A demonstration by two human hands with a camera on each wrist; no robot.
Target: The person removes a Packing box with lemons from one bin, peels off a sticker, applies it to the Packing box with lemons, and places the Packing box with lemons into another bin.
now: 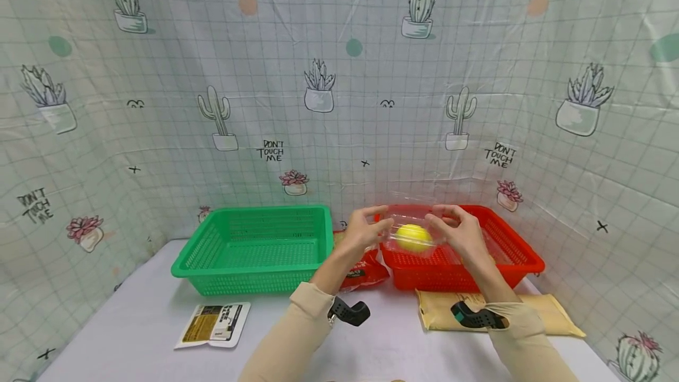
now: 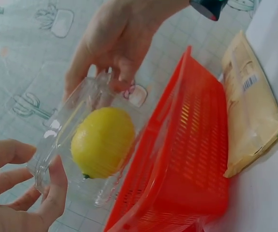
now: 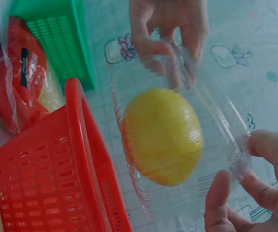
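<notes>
A lemon (image 1: 413, 238) sits inside a clear plastic container (image 3: 209, 113), held up at the front of the red basket (image 1: 435, 277). My left hand (image 1: 363, 231) pinches one end of this container between thumb and fingers. At the opposite end, my right hand (image 1: 460, 233) grips its rim the same way. The left wrist view shows the lemon's small green stem end (image 2: 86, 176) through the plastic. Neither hand touches the fruit itself.
A green basket (image 1: 251, 280) stands on the left, with a red packet (image 1: 366, 271) between the baskets. More clear plastic (image 1: 495, 246) lies in the red basket. A tan packet (image 1: 546, 314) rests before it; a white-and-brown pouch (image 1: 214, 324) lies front left. A patterned curtain (image 1: 339, 134) hangs behind.
</notes>
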